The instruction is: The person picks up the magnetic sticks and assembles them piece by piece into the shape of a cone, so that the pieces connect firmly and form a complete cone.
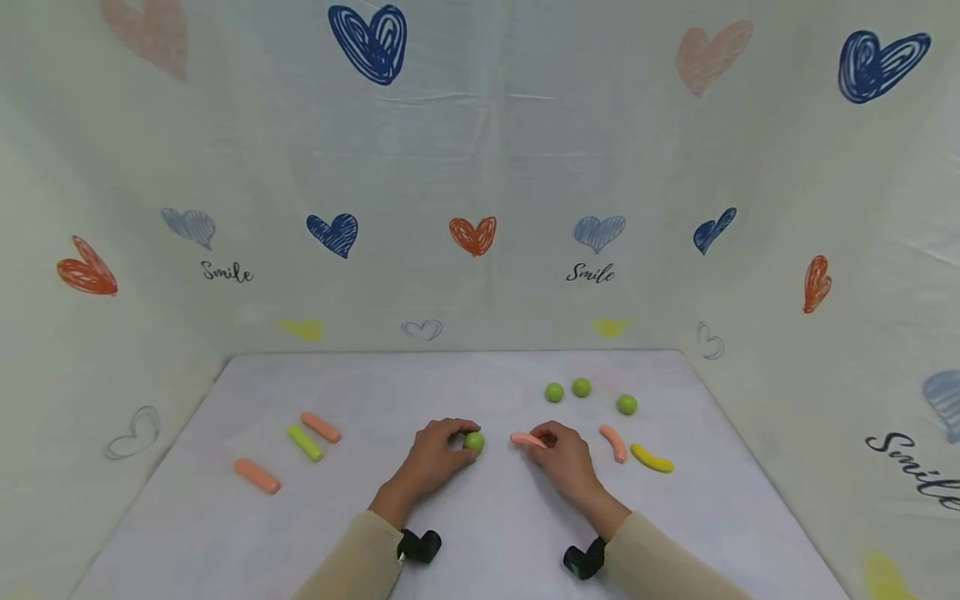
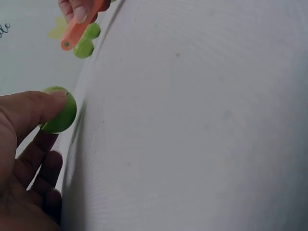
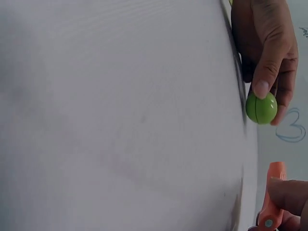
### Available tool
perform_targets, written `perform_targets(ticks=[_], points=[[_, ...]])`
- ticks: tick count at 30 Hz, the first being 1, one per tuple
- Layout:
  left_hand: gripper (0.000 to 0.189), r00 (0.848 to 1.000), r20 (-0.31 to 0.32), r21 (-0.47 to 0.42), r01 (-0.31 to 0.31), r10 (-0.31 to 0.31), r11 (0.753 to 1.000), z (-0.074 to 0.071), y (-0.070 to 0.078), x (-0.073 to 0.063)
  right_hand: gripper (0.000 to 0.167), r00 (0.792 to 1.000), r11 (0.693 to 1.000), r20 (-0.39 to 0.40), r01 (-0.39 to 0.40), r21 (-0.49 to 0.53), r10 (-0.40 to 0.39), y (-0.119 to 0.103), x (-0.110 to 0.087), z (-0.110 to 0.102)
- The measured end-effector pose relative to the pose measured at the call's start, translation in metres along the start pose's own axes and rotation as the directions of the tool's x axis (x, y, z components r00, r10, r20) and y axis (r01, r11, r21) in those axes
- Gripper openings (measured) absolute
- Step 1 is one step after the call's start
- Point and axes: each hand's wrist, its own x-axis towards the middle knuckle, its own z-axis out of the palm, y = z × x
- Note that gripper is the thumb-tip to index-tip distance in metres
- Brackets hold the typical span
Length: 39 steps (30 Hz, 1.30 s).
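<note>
Between thumb and fingertips my left hand pinches a small green ball, near the middle of the table. A thin seam runs around this ball in the right wrist view. My right hand holds a curved salmon-pink rod between thumb and fingers, its free end pointing left toward the ball. In the left wrist view the rod shows a small greenish disc in its end face. A short gap separates ball and rod.
Right of my hands lie another curved pink rod and a curved yellow rod. Farther back sit three green balls. At left are straight orange rods and a yellow-green rod. A heart-printed curtain hangs behind the white table.
</note>
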Motion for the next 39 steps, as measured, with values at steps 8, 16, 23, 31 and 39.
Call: perform_targets(ticks=[8, 16, 23, 31, 39], points=[[0.034, 1.0, 0.031, -0.079, 0.0, 0.002, 0.997, -0.006, -0.002, -0.001, 0.033, 1.0, 0.999, 0.002, 0.0, 0.051, -0.001, -0.018, 0.009, 0.029], [0.033, 0.999, 0.034, -0.086, -0.021, 0.024, 0.996, -0.008, -0.001, -0.001, 0.025, 1.0, 0.998, 0.023, 0.016, 0.068, -0.017, -0.023, 0.006, 0.037], [0.033, 0.999, 0.028, -0.067, -0.041, 0.043, 0.997, -0.007, -0.004, -0.001, 0.014, 0.999, 0.999, 0.042, 0.016, 0.043, -0.017, -0.025, 0.004, 0.039], [0.037, 1.0, 0.021, -0.04, -0.018, 0.019, 0.999, -0.006, -0.004, 0.0, 0.015, 0.997, 0.999, 0.061, 0.039, 0.01, -0.039, -0.023, 0.002, 0.04], [0.031, 0.999, -0.016, -0.033, -0.042, 0.042, 0.999, -0.005, -0.006, -0.001, 0.017, 0.991, 0.997, 0.114, 0.076, -0.026, -0.072, -0.025, -0.004, 0.04]])
